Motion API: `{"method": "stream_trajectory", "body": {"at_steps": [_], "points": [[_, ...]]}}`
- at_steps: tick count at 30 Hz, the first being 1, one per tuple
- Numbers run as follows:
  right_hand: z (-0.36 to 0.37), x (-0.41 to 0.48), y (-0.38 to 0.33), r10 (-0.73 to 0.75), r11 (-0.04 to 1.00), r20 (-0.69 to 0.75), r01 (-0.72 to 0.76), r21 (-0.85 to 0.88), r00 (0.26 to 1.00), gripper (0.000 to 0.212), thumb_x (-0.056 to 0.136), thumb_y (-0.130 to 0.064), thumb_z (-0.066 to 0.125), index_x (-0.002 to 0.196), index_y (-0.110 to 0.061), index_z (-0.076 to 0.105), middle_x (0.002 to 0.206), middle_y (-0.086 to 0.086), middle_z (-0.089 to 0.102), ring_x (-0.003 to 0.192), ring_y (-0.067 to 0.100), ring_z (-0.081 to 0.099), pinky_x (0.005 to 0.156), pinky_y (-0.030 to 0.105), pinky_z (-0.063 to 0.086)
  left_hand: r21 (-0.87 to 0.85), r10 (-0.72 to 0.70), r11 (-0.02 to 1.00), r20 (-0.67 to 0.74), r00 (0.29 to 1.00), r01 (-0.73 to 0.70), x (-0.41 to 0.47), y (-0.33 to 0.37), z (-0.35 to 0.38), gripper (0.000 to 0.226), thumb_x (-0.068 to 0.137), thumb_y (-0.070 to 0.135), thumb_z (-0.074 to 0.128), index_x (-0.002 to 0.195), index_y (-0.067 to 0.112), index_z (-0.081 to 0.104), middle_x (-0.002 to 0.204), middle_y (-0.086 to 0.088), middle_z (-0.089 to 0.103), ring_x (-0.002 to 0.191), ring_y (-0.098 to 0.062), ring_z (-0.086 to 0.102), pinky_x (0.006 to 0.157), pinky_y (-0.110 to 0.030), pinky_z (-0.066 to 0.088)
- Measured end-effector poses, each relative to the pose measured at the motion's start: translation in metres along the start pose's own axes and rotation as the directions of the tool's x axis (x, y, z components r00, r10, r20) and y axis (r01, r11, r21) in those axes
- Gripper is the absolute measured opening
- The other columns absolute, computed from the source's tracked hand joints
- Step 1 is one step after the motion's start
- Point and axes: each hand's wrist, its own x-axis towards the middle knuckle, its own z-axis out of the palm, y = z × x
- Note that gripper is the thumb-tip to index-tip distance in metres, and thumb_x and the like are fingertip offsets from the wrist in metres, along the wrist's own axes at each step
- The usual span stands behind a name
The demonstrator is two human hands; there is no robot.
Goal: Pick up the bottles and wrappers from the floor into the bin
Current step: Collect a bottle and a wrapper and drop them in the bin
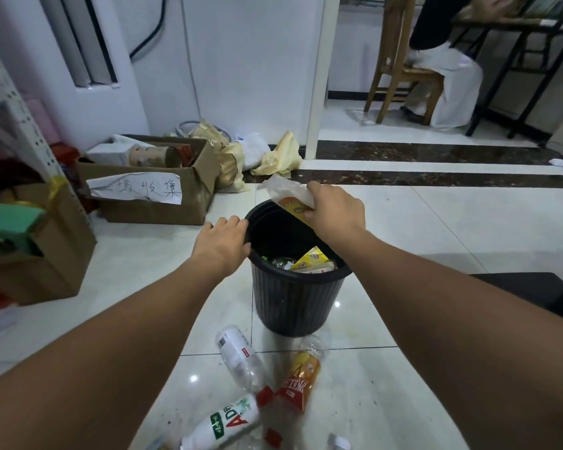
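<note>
nearest me, a white ad bottle (223, 423), a clear bottle (239, 355) and an orange-labelled bottle (301, 378) lie on the floor (436, 228) just before the black bin (293, 300). my left hand (220, 245) grips the bin's rim, fingers curled over it. my right hand (333, 206) pinches a wrapper (288, 196) over the bin's far rim.

The left hand (223, 245) grips the rim of the black bin (298, 300) while the right hand (333, 207) holds a wrapper (290, 198) over its opening, and bottles (238, 355) lie on the floor (403, 222) just beside the bin.
</note>
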Motion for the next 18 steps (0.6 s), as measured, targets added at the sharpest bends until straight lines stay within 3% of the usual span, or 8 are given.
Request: {"method": "stream_trajectory", "body": {"at_steps": [3, 8, 12, 15, 18], "points": [[0.016, 0.000, -0.007, -0.038, 0.999, -0.037, 0.038, -0.012, 0.999, 0.027, 0.088, -0.029, 0.057, 0.113, -0.019, 0.053, 0.102, 0.003, 0.062, 0.096, 0.028, 0.059, 0.064, 0.033, 0.035, 0.015, -0.011, 1.000, 0.008, 1.000, 0.011, -0.002, -0.012, 0.006, 0.041, 0.097, 0.035, 0.039, 0.133, 0.017, 0.039, 0.135, -0.002, 0.045, 0.125, -0.024, 0.042, 0.100, -0.039, 0.033], [0.040, -0.002, -0.022, -0.088, 0.995, -0.022, 0.087, -0.052, 0.996, 0.024, 0.088, -0.022, 0.056, 0.111, -0.018, 0.053, 0.102, 0.005, 0.064, 0.097, 0.028, 0.057, 0.069, 0.035, 0.033, 0.038, -0.032, 0.999, 0.023, 0.999, 0.031, -0.005, -0.027, 0.010, 0.042, 0.097, 0.037, 0.039, 0.133, 0.017, 0.039, 0.136, -0.002, 0.045, 0.125, -0.023, 0.041, 0.102, -0.038, 0.033], [0.056, -0.005, -0.023, -0.065, 0.994, 0.125, 0.076, -0.083, 0.990, 0.031, 0.090, -0.017, 0.056, 0.120, -0.018, 0.050, 0.112, 0.007, 0.062, 0.107, 0.028, 0.052, 0.085, 0.036, 0.036, 0.038, -0.038, 0.999, 0.023, 0.999, 0.037, -0.010, -0.034, 0.011, 0.043, 0.096, 0.037, 0.040, 0.135, 0.017, 0.039, 0.137, -0.002, 0.044, 0.126, -0.023, 0.041, 0.104, -0.037, 0.033], [0.062, -0.010, -0.020, -0.059, 0.992, 0.296, 0.090, -0.093, 0.953, 0.050, 0.090, -0.034, 0.060, 0.134, -0.020, 0.042, 0.127, 0.007, 0.055, 0.120, 0.028, 0.045, 0.101, 0.039, 0.031, 0.051, -0.045, 0.998, 0.026, 0.999, 0.044, -0.016, -0.040, 0.010, 0.045, 0.096, 0.038, 0.040, 0.136, 0.018, 0.038, 0.138, -0.001, 0.043, 0.126, -0.023, 0.041, 0.103, -0.037, 0.033], [0.062, -0.015, -0.017, -0.036, 0.993, 0.343, 0.071, -0.091, 0.939, 0.055, 0.091, -0.042, 0.057, 0.139, -0.021, 0.038, 0.133, 0.007, 0.050, 0.125, 0.028, 0.041, 0.104, 0.041, 0.030, 0.062, -0.053, 0.997, 0.036, 0.998, 0.051, -0.022, -0.044, 0.008, 0.045, 0.096, 0.039, 0.040, 0.137, 0.019, 0.037, 0.138, 0.000, 0.043, 0.126, -0.022, 0.041, 0.102, -0.036, 0.033]]}}
